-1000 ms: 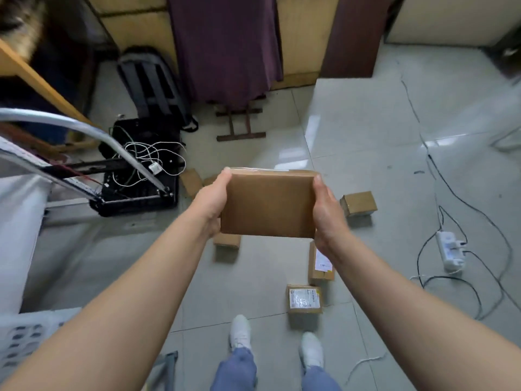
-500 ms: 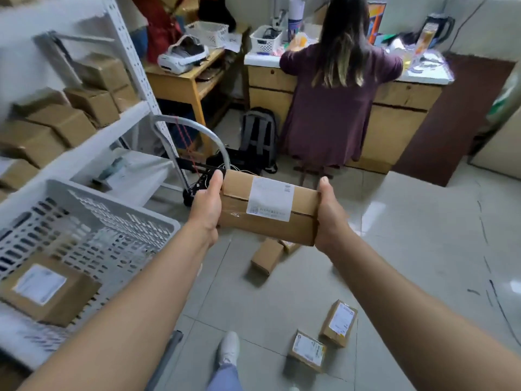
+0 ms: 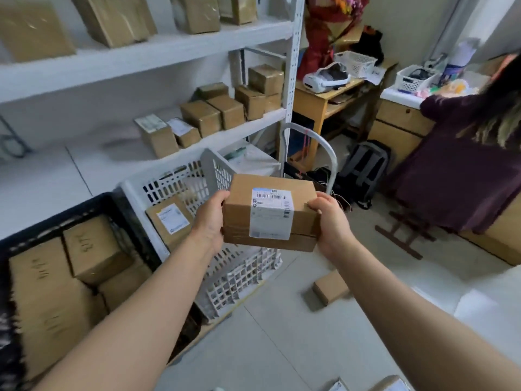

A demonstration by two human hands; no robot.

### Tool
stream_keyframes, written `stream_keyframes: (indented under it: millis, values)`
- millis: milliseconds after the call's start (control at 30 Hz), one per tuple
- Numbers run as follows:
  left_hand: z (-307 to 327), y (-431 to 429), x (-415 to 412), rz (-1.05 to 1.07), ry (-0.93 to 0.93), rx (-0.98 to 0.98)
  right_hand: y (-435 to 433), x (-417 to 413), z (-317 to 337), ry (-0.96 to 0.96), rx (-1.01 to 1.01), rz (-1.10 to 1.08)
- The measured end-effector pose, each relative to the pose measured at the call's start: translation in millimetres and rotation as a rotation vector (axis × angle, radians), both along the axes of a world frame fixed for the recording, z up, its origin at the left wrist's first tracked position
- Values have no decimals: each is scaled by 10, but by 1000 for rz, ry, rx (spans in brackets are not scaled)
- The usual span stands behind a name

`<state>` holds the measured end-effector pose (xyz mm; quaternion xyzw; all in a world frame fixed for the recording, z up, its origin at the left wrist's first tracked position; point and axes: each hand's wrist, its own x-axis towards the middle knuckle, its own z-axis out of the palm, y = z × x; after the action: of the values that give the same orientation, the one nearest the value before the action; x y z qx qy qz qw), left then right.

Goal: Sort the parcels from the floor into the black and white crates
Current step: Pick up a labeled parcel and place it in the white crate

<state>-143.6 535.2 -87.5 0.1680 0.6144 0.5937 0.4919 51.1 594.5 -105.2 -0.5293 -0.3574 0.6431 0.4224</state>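
I hold a brown parcel point(image 3: 270, 213) between both hands in front of me, just above the near right corner of the white crate point(image 3: 220, 176). My left hand point(image 3: 210, 221) is closed on its left end, thumb on top and fingers curled under; my right hand point(image 3: 331, 221) is clamped on its right end the same way. The parcel's face is tipped toward me, and a white shipping label point(image 3: 271, 214) with a barcode wraps over its top edge and down the front.

The white crate sits on the floor at about ten o'clock from the parcel, with one labelled box point(image 3: 169, 220) leaning inside it. The black crate point(image 3: 84, 206) stands touching its left side, at about eight o'clock from my hands, packed with plain brown boxes point(image 3: 93, 249) that carry handwritten numbers.

A small unlabelled parcel point(image 3: 330, 287) lies on the tiled floor point(image 3: 282, 348) at about five o'clock from the one I hold. Two more labelled boxes show only their corners at the bottom edge. White shelves point(image 3: 180, 46) behind the crates carry more boxes.
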Motion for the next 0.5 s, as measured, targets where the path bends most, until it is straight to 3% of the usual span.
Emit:
stream_keyframes:
  millis: [333,500]
  values:
    - [-182,-60,-1435,148,9,-165,229,-1643,-215,-1,-53,138]
    - [-482,90,-1843,87,5,-260,397,-2077,-567,-214,-112,149]
